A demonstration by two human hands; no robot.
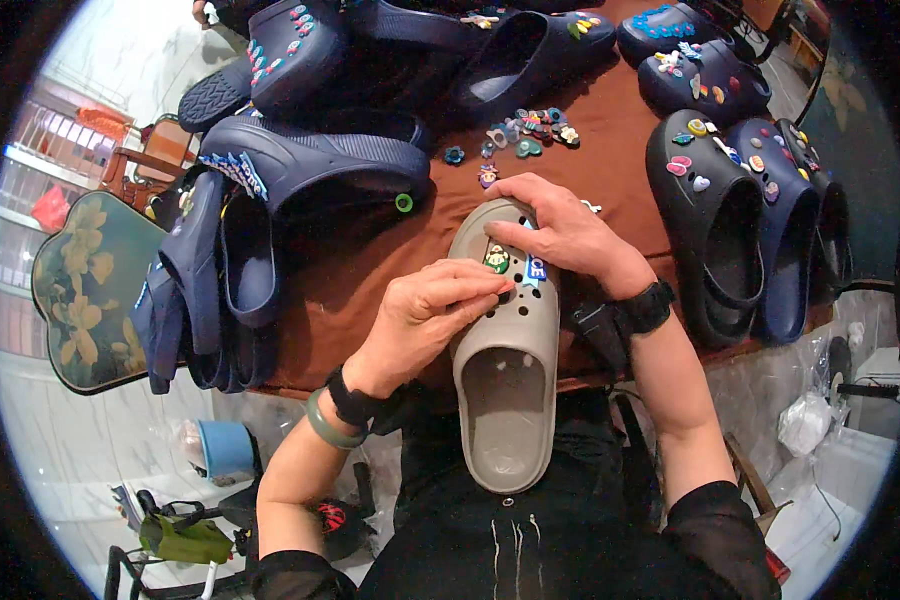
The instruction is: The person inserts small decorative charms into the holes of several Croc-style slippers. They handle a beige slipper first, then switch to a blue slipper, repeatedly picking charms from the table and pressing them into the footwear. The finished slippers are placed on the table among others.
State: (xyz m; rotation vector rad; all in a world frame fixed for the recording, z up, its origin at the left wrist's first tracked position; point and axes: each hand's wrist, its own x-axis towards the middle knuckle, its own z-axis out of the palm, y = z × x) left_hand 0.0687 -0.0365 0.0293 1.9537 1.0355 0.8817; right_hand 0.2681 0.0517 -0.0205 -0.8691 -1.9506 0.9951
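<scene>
A grey clog (508, 400) lies with its toe away from me and its heel toward my body. My right hand (570, 235) grips the toe end, its thumb across the top. Beside that thumb a green figure charm (497, 258) sits on the clog, and a blue charm with white lettering (535, 262) is at the right side of the holed upper. The fingers of my left hand (425, 315) are pinched together over the holes, just below the green charm. A reddish bit shows at their tips, too small to name.
A brown cloth (600, 160) covers the table. Loose charms (530, 132) are heaped beyond the clog, with a green ring (403, 203) to the left. Dark blue clogs (315, 165) crowd the left and far side; decorated dark clogs (710, 220) stand at the right. A blue bucket (225, 447) is below left.
</scene>
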